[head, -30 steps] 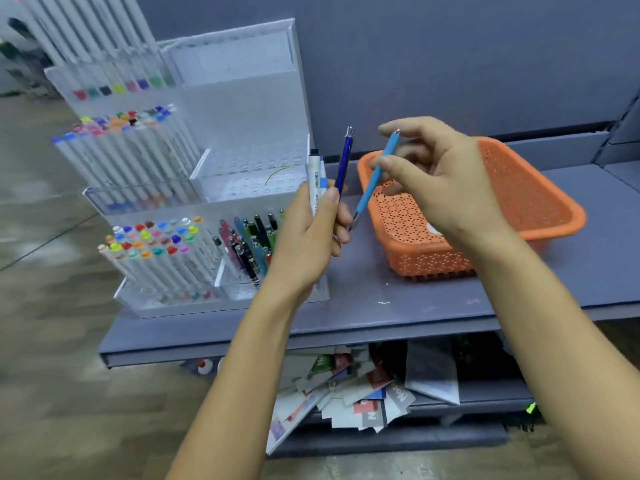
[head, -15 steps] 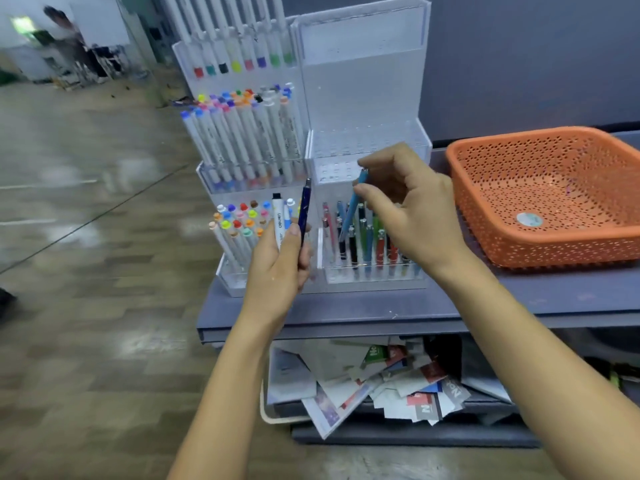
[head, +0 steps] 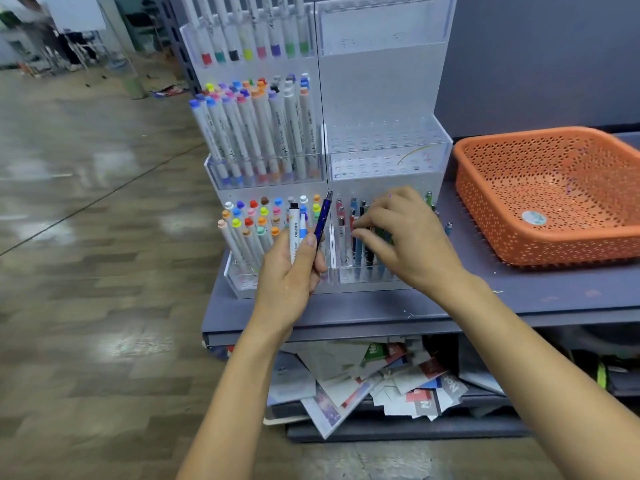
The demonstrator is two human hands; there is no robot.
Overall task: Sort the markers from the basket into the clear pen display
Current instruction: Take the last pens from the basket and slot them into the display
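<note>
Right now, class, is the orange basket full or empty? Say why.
Empty, as far as it shows: the orange basket has only a round sticker on its perforated floor; its right edge is out of frame.

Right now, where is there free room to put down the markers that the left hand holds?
Free: the display's middle-right tier, above the right hand, shows only bare holes; the grey shelf in front of the orange basket is bare. Crowded: the left tiers, full of markers, and the lower-right pen compartment.
</note>
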